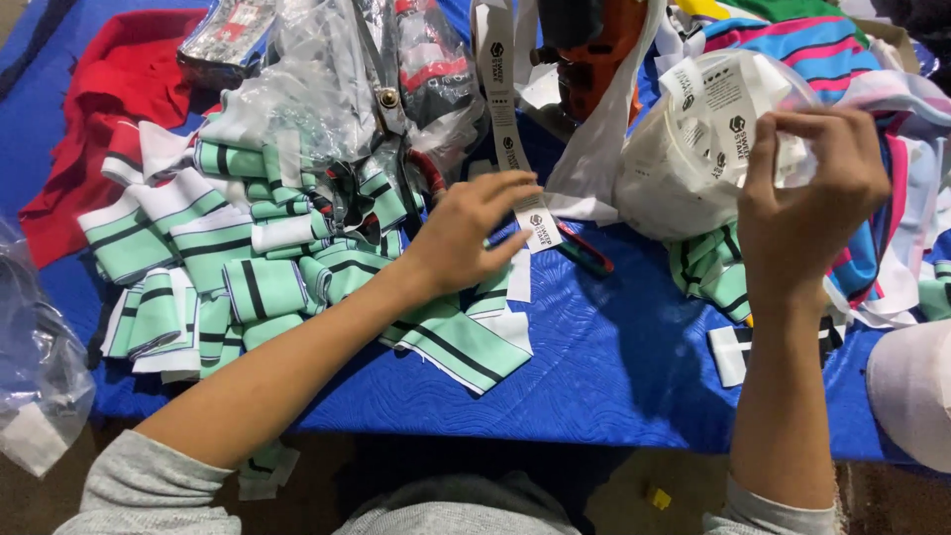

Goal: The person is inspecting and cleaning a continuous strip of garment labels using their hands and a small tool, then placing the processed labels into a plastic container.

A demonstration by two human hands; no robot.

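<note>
Fingers of your left hand pinch the end of a white label strip that hangs down past them. Your right hand pinches a label in the clear bag of labels. Under your left wrist lies one green striped band. Beyond it sits a big pile of bands, so it looks like many are left.

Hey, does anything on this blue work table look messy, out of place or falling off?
A mint-green striped fabric piece hangs below the blue table's front edge, apart from the heaped pile. A small yellow scrap lies on the floor. Nothing looks torn.
</note>
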